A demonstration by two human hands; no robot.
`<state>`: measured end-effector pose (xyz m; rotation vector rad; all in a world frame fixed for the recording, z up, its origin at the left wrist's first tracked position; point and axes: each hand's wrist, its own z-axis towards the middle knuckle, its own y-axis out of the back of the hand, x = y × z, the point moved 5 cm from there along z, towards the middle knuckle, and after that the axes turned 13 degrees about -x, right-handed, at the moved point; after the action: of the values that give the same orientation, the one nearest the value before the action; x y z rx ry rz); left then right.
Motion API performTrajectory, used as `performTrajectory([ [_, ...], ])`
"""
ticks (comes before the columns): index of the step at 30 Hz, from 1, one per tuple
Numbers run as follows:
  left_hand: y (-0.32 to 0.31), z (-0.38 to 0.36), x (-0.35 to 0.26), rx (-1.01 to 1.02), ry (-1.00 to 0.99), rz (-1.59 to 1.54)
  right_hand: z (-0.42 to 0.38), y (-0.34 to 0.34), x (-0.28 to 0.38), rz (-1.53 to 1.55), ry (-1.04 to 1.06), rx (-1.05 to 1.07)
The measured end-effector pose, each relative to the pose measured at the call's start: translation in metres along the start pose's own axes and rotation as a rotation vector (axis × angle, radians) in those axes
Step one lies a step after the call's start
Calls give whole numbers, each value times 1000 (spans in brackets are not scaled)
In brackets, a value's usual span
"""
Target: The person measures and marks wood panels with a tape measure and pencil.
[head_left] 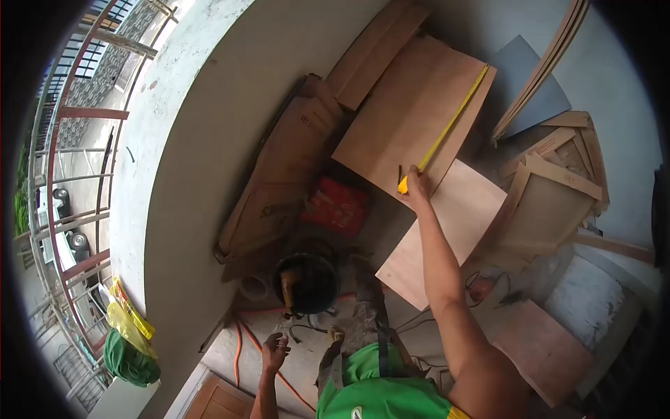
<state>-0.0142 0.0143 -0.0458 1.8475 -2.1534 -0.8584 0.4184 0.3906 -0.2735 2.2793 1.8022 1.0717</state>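
Note:
My right hand [418,187] is stretched forward and closed around a yellow tape measure [403,185] at the near edge of a large plywood sheet [394,105]. From there the pulled-out yellow blade [453,122] runs along the right side of the sheet to its far corner. A smaller, paler plywood piece [453,227] lies below and to the right, partly under my forearm. Low on the left, away from the boards, my left hand [275,352] has its fingers curled in; what they hold, if anything, is too small to make out.
A black bucket [328,279] with a tool in it stands before my legs, near a red container [336,207]. Cardboard packages [279,174] lean on the curved wall. Wooden frames [551,188] stand right. An orange cord [239,349] crosses the floor. A green bundle [130,357] sits on the ledge.

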Motion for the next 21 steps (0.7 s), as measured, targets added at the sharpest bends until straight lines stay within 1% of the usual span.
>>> performTrajectory([
  [1,3,-12,-7,-1,-33,-23,-5,10,-9,-9,-21,-14],
  [2,3,-17,-19,3,-80,-55,-28,8,-33,-87,197,-210],
  [3,-19,35,-47,-19,-187,-98,-28,-2,-17,-76,343,-312],
  [4,-17,26,-42,-23,-166,-83,-30,-13,0,-80,487,-421],
  [6,-9,6,-26,-22,-116,-63,-63,6,-15,44,198,-277],
  [7,-8,4,-23,-16,-121,-55,-70,16,-8,49,192,-286],
  [9,-9,4,-17,-11,-99,-59,-76,25,-1,61,46,-157],
  [11,-12,9,-9,-17,-101,-55,-79,27,2,43,81,-172],
  [13,-14,11,-2,-12,-93,22,-87,20,2,15,105,-167],
  [15,-17,13,3,-14,-101,26,-93,10,-10,-34,9,-160],
  [16,-18,12,1,-11,-119,26,-87,-4,-31,-38,-5,-152],
  [17,-19,11,1,-17,-110,33,-70,-23,-58,-68,110,-216],
  [18,-20,9,0,-28,-114,-7,-70,-28,-64,-85,165,-241],
  [19,-21,6,-4,-40,-119,-49,-79,-30,-61,-103,219,-268],
  [21,-19,-2,-10,-48,-116,-60,-99,-17,-47,-103,351,-415],
])
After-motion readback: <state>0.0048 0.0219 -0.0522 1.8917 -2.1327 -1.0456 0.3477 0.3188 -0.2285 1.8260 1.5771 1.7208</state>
